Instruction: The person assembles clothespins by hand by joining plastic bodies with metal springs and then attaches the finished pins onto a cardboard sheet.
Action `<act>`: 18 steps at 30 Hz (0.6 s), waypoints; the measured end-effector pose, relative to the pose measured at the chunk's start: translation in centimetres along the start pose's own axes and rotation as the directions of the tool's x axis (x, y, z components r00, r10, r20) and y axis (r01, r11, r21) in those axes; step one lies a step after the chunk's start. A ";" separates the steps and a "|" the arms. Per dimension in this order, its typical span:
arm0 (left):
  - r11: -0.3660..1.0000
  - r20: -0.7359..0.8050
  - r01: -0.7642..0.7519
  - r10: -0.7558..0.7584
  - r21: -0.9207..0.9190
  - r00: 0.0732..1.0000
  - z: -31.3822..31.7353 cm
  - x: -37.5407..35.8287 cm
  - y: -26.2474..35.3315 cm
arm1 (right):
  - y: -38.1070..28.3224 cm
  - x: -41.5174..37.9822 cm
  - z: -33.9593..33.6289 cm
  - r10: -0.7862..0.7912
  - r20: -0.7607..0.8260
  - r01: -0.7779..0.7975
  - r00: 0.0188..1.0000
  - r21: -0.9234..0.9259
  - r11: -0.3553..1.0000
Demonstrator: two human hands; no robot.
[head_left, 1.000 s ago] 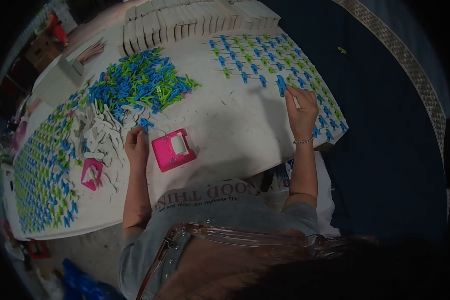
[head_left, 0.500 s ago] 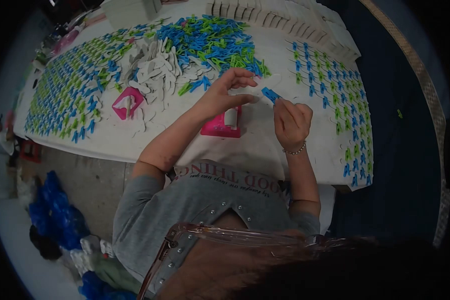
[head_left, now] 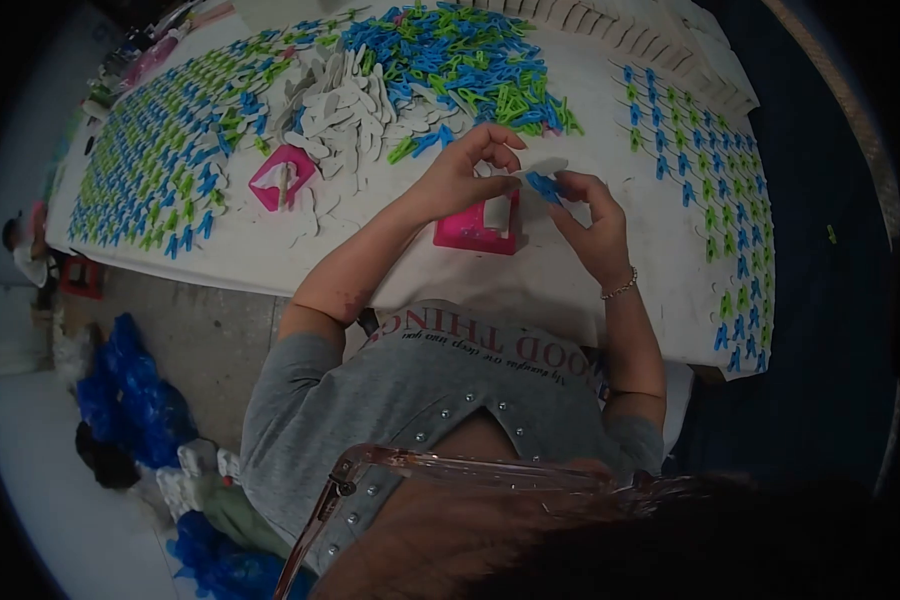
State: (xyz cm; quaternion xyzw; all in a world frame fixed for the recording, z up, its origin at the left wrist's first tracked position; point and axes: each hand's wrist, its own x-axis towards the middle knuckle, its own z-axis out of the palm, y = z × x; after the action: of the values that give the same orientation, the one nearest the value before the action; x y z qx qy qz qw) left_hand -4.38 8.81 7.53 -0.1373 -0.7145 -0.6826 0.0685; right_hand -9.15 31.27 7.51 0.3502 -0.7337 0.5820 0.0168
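A blue clip (head_left: 543,186) is pinched between the thumb and fingers of my right hand (head_left: 595,228). To its left, my left hand (head_left: 470,172) is curled, with the thumb drawn close to the fingers; anything between them is too small to make out. The hands are close but apart, above a bright pink holder (head_left: 478,233) with a pale piece on it. Behind them lies a heap of blue and green clips (head_left: 470,65). Grey-white flat pieces (head_left: 345,110) are piled left of that heap.
Another pink holder (head_left: 282,178) sits farther left on the white table (head_left: 370,285). Rows of clips (head_left: 150,160) cover the left side, and more rows (head_left: 715,180) line the right. Stacked pale pieces (head_left: 660,50) stand at the back right. Blue bags (head_left: 135,400) lie on the floor.
My right hand has turned and raised the blue clip nearer to my left fingers. My left thumb and fingers have drawn closer together. The whole view has shifted slightly.
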 end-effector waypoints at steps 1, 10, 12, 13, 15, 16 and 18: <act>0.997 0.021 -0.035 0.033 0.075 0.999 -0.2 -0.3 -0.2 | 0.1 -0.1 0.0 0.028 0.084 -0.024 0.996 -0.045 0.999; 0.944 0.054 0.000 -0.019 0.330 0.998 -0.5 -2.0 -3.5 | 5.3 -1.5 2.5 -0.028 0.144 0.058 0.989 -0.211 0.976; 0.943 0.048 0.015 -0.033 0.331 0.998 -0.2 -2.1 -3.7 | 5.5 -1.9 2.5 -0.064 0.114 0.088 0.991 -0.220 0.971; 0.962 0.043 0.068 -0.082 0.266 0.996 0.0 -2.2 -3.6 | 5.4 -2.0 2.5 -0.070 0.118 0.095 0.990 -0.218 0.971; 0.971 0.045 0.124 -0.135 0.202 0.990 0.1 -2.3 -3.8 | 5.5 -2.2 2.4 -0.075 0.117 0.098 0.990 -0.213 0.972; 0.959 0.041 0.092 -0.107 0.269 0.993 0.2 -2.4 -4.1 | 5.8 -2.4 2.5 -0.073 0.117 0.096 0.990 -0.207 0.974; 0.940 0.042 0.060 -0.079 0.337 0.996 0.3 -2.4 -4.2 | 6.0 -2.5 2.4 -0.071 0.113 0.093 0.991 -0.200 0.975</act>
State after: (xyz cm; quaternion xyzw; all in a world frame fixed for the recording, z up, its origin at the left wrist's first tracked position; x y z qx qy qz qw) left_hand -3.32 8.71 2.78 -0.1171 -0.8261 -0.5492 0.0471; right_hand -9.49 30.86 0.62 0.4069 -0.7744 0.4830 0.0379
